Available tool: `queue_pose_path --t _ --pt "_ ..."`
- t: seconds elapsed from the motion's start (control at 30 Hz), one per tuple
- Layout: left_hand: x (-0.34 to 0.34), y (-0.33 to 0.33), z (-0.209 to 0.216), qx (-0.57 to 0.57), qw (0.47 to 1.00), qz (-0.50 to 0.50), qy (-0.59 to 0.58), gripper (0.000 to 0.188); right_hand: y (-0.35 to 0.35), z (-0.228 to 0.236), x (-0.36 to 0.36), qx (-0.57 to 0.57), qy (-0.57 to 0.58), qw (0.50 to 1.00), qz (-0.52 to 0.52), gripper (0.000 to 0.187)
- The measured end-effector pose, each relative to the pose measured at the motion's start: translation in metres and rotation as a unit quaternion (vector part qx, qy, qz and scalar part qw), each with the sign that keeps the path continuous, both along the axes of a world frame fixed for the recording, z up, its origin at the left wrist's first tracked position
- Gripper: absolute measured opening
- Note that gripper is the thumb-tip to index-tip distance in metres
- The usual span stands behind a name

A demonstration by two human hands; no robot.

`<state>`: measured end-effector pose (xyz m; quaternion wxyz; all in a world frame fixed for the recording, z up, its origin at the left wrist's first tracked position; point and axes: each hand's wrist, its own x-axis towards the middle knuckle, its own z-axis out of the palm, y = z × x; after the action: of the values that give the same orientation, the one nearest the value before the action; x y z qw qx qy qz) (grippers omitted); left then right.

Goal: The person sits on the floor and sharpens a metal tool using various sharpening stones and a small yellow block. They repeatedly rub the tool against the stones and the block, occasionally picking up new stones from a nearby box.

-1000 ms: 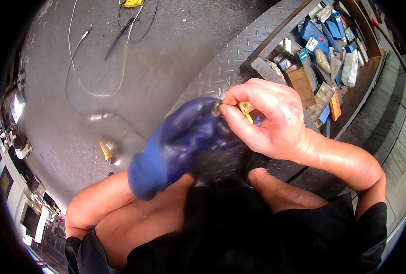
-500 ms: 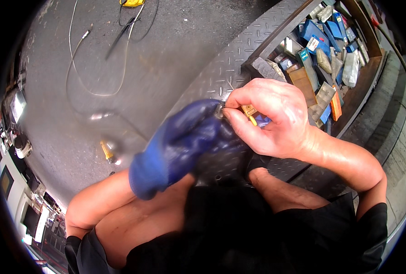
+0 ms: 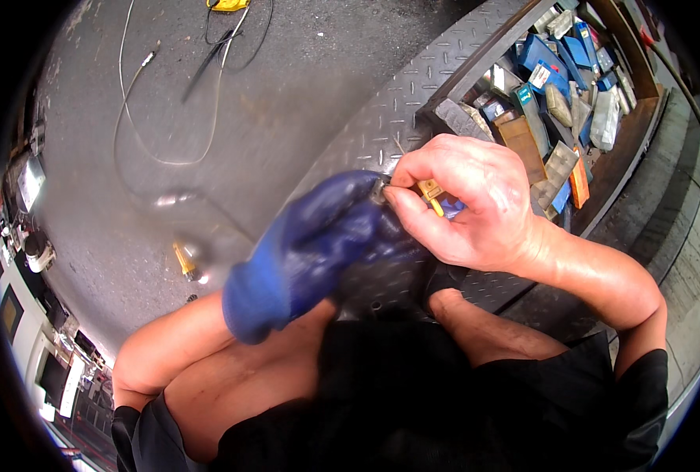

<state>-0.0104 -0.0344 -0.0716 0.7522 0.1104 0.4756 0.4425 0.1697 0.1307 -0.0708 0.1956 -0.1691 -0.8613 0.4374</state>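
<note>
Barely budging: both hands are still working over one tiny metal bit

So the small metal bit (image 3: 379, 189) is sitting right at the tip of my gloved left hand (image 3: 322, 228), in front of me over my feet. The blue glove is curling closed around it, though I can't tell exactly how the fingers inside are gripping. My bare right hand (image 3: 472, 200) is pinching in from the other side, thumb and index tips almost meeting, and they seem to be catching the bit's edge.

What's changing? Not much. Compared with a second ago, my right fingertips are sitting a touch further right, and a little more of the metal is showing. Over the last half second I'm basically holding still, so I'd call this slow, fiddly fingertip work.

Just behind the pinch, a yellow piece (image 3: 429, 189) and a yellow strip (image 3: 437, 208) are showing through the gap in my right hand; can't tell if I'm holding those. A thin wire (image 3: 399, 146) is poking up just past my index finger.

Further out, a box (image 3: 641, 75) of jumbled plastic cases (image 3: 543, 67) is sitting to the right, and a cable (image 3: 183, 164) is looping across the floor on the left.
</note>
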Motion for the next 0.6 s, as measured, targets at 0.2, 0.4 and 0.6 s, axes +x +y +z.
queue_pose_path --t 0.2,0.4,0.6 --pt "-0.001 0.003 0.002 0.008 1.000 -0.015 0.012 0.043 0.000 0.000 0.000 -0.006 -0.004 1.000 -0.003 0.015" --pt "-0.001 0.003 0.004 0.040 0.997 -0.041 0.052 0.046 0.004 0.002 0.000 0.002 -0.008 1.000 0.024 0.014" --pt "-0.004 0.005 0.008 0.037 0.995 -0.066 0.069 0.046 0.010 0.007 0.000 -0.038 -0.027 0.998 0.035 0.014"
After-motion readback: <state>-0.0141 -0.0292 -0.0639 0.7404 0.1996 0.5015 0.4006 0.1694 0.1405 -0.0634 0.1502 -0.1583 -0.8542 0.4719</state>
